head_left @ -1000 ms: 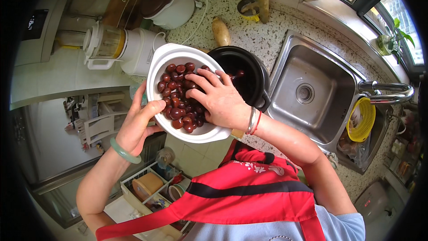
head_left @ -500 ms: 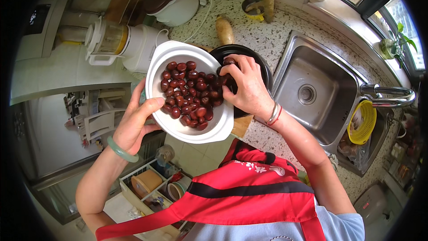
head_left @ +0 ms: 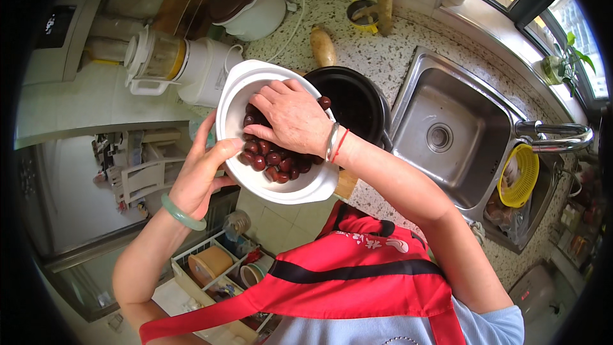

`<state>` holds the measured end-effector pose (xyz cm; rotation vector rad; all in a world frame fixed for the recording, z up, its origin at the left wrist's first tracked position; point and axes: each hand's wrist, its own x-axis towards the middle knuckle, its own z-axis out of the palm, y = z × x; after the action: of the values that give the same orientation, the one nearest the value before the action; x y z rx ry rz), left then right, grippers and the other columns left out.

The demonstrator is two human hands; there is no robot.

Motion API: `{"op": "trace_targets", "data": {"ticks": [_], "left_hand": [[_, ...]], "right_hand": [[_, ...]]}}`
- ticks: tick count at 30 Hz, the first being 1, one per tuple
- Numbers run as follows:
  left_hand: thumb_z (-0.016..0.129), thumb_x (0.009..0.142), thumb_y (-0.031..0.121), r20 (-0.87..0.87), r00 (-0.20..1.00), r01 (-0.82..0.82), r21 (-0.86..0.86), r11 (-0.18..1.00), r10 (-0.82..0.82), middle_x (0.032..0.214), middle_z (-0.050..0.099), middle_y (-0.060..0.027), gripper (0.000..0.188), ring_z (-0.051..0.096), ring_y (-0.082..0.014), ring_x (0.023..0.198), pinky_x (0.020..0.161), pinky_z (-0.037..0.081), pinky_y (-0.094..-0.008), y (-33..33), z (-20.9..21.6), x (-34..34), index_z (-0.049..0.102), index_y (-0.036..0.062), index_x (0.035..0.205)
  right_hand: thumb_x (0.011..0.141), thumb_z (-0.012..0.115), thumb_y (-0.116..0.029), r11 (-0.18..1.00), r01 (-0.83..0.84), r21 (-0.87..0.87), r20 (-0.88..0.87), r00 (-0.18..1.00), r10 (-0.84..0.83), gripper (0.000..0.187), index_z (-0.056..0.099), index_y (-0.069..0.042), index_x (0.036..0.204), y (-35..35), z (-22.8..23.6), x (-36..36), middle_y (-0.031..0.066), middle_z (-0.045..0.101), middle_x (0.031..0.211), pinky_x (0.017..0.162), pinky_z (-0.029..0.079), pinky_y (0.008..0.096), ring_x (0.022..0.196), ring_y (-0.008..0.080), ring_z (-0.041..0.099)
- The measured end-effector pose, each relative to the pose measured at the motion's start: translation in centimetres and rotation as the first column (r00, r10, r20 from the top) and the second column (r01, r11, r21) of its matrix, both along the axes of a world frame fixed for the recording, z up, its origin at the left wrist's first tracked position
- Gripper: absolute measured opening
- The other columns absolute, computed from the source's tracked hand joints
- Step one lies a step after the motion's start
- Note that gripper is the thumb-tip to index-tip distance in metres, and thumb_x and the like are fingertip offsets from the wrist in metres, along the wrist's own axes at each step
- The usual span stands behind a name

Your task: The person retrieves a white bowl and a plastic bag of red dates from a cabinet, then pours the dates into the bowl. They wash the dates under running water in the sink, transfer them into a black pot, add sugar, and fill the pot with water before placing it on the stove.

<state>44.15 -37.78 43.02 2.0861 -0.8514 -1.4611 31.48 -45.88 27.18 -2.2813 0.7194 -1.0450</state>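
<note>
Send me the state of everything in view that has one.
White bowl: held up, uncovered.
Left hand: gripping the bowl's left side.
Right hand: inside the bowl, fingertips hidden.
Dark-red fruits: glossy, loose, partly covered by that hand.
Black pot: uncovered.
White cooker: brown lid closed.
Faucet: no water visible.

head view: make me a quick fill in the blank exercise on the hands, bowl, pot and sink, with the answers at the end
1. The left hand holds the bowl, whose colour is ____.
2. The right hand reaches among the dark red fruits inside the ____.
3. The pot beside the bowl is coloured ____.
4. The metal sink lies on the picture's ____ side of the pot.

Missing words: white; bowl; black; right
</note>
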Motion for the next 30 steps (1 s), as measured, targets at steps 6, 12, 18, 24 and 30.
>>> {"op": "trace_targets", "data": {"ticks": [6,12,18,24,30], "left_hand": [[0.067,0.083,0.039,-0.009,1.000,-0.003,0.019,1.000,0.003,0.135,0.044,-0.0142,0.087,0.051,-0.0252,0.116,0.090,0.047,-0.0468,-0.4,0.0,0.7,0.018,0.0164,0.151],[0.067,0.083,0.039,0.018,1.000,0.017,0.000,1.000,-0.017,0.136,0.043,-0.0157,0.089,0.050,-0.0265,0.117,0.093,0.045,-0.0478,-0.7,0.1,0.2,0.016,0.0163,0.151],[0.068,0.083,0.038,0.000,1.000,-0.002,0.000,1.000,0.002,0.136,0.043,-0.0161,0.090,0.049,-0.0266,0.119,0.092,0.045,-0.0486,-0.8,-0.2,0.8,0.015,0.0153,0.152],[0.068,0.083,0.036,0.026,0.999,0.038,-0.010,0.999,-0.038,0.136,0.044,-0.0154,0.088,0.049,-0.0254,0.120,0.092,0.046,-0.0477,-1.3,0.2,-0.3,0.015,0.0165,0.152],[0.067,0.084,0.034,0.023,0.999,0.023,-0.021,1.000,-0.022,0.135,0.045,-0.0142,0.086,0.049,-0.0248,0.121,0.091,0.047,-0.0468,-0.8,0.0,-0.2,0.017,0.0186,0.151]], "right_hand": [[0.077,0.063,-0.022,0.998,0.042,-0.046,-0.002,0.999,-0.042,0.021,0.060,-0.007,0.091,0.3,-2.1,-1.9,0.0068,0.058,0.093,0.094,0.038,0.0402,0.100,0.0243,0.054],[0.075,0.064,-0.015,0.988,0.131,-0.082,0.055,0.990,-0.126,0.013,0.059,-0.007,0.083,0.4,-3.6,-4.7,0.0067,0.056,0.092,0.089,0.039,0.0405,0.097,0.0257,0.052],[0.076,0.070,-0.021,0.986,0.164,0.038,0.113,0.979,-0.167,0.026,0.060,-0.010,0.098,1.3,-2.5,-6.2,0.0073,0.057,0.109,0.092,0.038,0.0433,0.108,0.0288,0.051],[0.068,0.078,-0.030,0.996,-0.063,0.068,-0.034,0.997,0.065,0.067,0.051,-0.019,0.128,3.7,-1.0,-3.8,0.0121,0.040,0.141,0.108,0.026,0.0515,0.137,0.0339,0.032],[0.063,0.074,-0.017,0.998,-0.048,0.036,-0.021,0.999,0.049,0.058,0.054,-0.019,0.118,3.4,-1.2,-3.0,0.0113,0.045,0.134,0.106,0.029,0.0508,0.133,0.0332,0.036]]}}
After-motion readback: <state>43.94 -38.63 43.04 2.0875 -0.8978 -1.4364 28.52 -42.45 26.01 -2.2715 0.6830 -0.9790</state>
